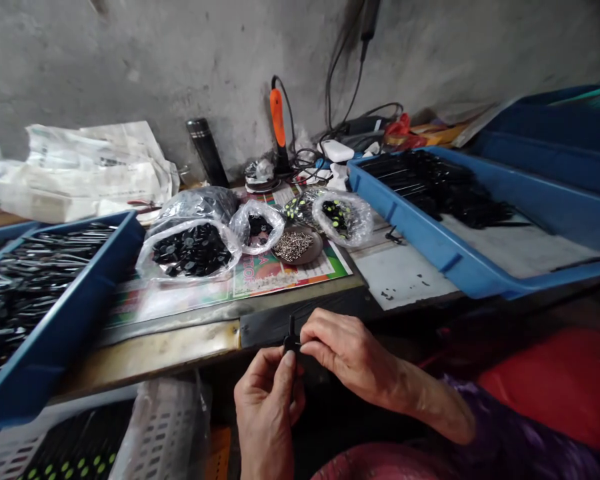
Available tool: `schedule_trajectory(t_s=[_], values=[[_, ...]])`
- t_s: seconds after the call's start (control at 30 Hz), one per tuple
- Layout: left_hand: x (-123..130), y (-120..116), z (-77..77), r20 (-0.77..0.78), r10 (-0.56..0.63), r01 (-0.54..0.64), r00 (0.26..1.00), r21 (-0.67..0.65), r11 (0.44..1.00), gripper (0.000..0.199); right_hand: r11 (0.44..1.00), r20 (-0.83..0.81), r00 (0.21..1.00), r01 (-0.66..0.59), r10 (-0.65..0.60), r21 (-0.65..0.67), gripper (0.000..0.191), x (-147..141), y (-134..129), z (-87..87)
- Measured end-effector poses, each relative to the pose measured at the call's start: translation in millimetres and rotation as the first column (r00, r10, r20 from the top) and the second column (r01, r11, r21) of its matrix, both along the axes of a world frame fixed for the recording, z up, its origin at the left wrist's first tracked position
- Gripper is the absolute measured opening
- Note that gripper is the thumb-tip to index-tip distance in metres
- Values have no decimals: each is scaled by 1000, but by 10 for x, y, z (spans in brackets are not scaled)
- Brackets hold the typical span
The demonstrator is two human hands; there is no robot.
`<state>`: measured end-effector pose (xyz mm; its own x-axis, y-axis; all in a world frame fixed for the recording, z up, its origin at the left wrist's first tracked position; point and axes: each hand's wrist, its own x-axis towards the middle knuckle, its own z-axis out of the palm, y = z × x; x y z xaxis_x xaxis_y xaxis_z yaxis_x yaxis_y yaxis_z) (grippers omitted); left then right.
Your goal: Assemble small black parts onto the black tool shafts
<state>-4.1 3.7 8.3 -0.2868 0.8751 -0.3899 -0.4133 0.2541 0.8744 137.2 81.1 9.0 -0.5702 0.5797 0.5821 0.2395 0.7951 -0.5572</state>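
My left hand is closed on a small black part, with the thumb pressed against its lower side. A thin black stem rises from the part. My right hand touches the right side of the same part, its thumb and forefinger pinched together; whatever they hold is too small to name. Beyond the hands, a round dish holds small metal pieces. Open plastic bags with black discs, small black parts and black-and-green parts surround it.
Blue trays with metal-and-black rods and black pieces flank the table. An orange-handled tool and a black cylinder stand near the wall. A white basket sits below the table edge, lower left.
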Motion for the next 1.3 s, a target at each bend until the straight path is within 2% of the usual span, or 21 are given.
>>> schedule_trajectory(t_s=[0.23,0.43,0.53,0.6,0.63,0.67,0.73,0.77,0.8,0.83,0.87,1.0,1.07,1.23,1.3], values=[[30,-67,-70,-157,8,4,988,78,997,42,989,37,995,85,-90,117,25,-34,-92,-5],[45,-122,-141,-364,77,-38,928,113,993,37,980,41,991,121,-129,161,26,-65,-181,1],[102,-144,-117,-500,189,-102,845,197,975,28,986,12,989,144,-146,88,25,-89,-217,-8],[141,-152,-95,-508,235,-137,829,222,965,25,987,-32,989,139,-142,-75,22,-102,-221,-13],[154,-154,-87,-483,232,-145,844,211,967,25,971,-67,989,118,-134,-207,19,-107,-217,-14],[161,-155,-83,-447,215,-143,868,191,971,27,929,-110,986,75,-123,-363,15,-110,-210,-13],[155,-155,-84,-355,144,-98,924,145,985,33,758,-193,976,-53,-98,-650,21,-110,-191,-4],[146,-153,-86,-311,102,-65,945,129,990,36,665,-217,973,-113,-75,-738,28,-108,-182,3],[135,-152,-87,-269,62,-30,961,120,992,39,600,-227,973,-154,-47,-785,31,-105,-176,10],[125,-150,-86,-228,28,-1,973,118,993,40,571,-221,975,-171,-19,-803,32,-102,-173,17],[117,-148,-82,-190,5,17,982,119,993,41,578,-204,979,-163,-5,-799,32,-101,-175,21],[115,-145,-54,-104,-6,19,995,121,992,40,735,-167,982,-50,-87,-676,33,-130,-221,3],[127,-144,-44,-81,-2,11,997,113,994,40,776,-165,977,-2,-132,-631,32,-160,-253,-25],[150,-146,-35,-62,27,-21,998,106,994,41,793,-174,962,65,-211,-605,29,-216,-285,-50],[146,-150,-33,-63,36,-29,997,102,994,41,786,-160,967,61,-200,-615,27,-212,-268,-26]])
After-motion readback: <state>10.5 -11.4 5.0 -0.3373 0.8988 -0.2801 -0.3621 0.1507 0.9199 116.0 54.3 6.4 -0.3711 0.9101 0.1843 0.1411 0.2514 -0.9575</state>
